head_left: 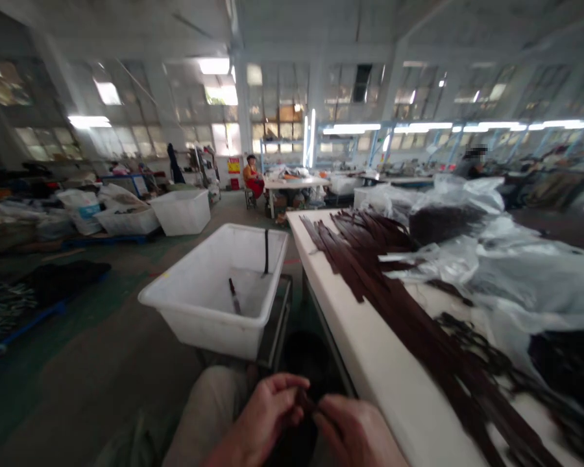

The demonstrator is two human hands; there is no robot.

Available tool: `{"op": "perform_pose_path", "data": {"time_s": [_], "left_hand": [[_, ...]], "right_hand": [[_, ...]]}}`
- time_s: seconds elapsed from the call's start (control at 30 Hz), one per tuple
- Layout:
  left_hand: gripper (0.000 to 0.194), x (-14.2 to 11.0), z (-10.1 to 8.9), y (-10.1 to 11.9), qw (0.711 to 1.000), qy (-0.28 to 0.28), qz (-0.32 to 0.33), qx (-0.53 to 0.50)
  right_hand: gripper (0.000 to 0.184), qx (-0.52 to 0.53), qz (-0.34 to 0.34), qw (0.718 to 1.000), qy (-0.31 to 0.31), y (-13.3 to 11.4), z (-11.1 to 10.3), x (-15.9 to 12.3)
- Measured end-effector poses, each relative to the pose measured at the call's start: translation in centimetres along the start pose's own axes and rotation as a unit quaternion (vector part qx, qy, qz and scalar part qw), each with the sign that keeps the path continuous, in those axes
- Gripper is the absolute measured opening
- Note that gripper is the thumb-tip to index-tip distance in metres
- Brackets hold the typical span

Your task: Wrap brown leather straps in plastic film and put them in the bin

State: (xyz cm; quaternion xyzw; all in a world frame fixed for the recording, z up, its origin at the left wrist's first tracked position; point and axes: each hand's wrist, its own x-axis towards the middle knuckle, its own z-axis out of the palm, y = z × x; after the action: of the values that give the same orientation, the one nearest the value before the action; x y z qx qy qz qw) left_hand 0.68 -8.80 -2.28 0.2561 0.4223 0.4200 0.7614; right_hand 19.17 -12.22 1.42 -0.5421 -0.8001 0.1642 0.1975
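Low in the view, over my lap, my left hand (pixel 275 412) and my right hand (pixel 353 425) are close together. Both pinch a small dark brown strip (pixel 306 401); its ends are hidden by the fingers and blur. To the right, a white table (pixel 365 337) carries many long dark brown strips (pixel 399 318) lying side by side along it. A white plastic tub (pixel 199 311) stands ahead of my knees, left of the table. Inside it lies one dark strip (pixel 234 295), and a black strap (pixel 266 251) hangs over its far right wall.
Clear plastic bags (pixel 530 272) with dark material lie on the table's right side. Beside them is a tangle of dark cords (pixel 477 344). More white bins (pixel 182 213) and sacks (pixel 80 211) stand at the left. A seated person (pixel 253 176) is far back.
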Motion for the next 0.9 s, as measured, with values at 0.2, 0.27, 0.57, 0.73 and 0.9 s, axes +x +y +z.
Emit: {"op": "perform_pose_path", "data": {"time_s": [0.2, 0.27, 0.57, 0.73, 0.9], "left_hand": [[0.031, -1.2, -0.7, 0.7, 0.999, -0.037, 0.002, -0.005], [0.025, -0.9, -0.6, 0.8, 1.0, -0.016, 0.006, -0.009], [0.011, 0.6, -0.6, -2.9, 0.991, 0.084, -0.045, -0.092], [0.008, 3.3, -4.9, -0.5, 0.985, 0.165, 0.025, -0.039], [0.019, 5.1, -6.9, 4.4, 0.975, 0.119, 0.181, 0.041]], "right_hand": [[0.028, 0.017, 0.001, 1.0, -0.01, 0.1, 0.9, 0.0], [0.027, 0.013, 0.002, 1.0, -0.016, 0.1, 0.5, 0.3], [0.033, -0.04, 0.057, 0.996, -0.046, 0.2, 0.6, 0.7], [0.035, 0.011, 0.134, 0.991, -0.013, 2.7, -0.5, 1.6], [0.033, 0.058, 0.133, 0.989, 0.017, 3.5, -0.4, 2.0]]}}
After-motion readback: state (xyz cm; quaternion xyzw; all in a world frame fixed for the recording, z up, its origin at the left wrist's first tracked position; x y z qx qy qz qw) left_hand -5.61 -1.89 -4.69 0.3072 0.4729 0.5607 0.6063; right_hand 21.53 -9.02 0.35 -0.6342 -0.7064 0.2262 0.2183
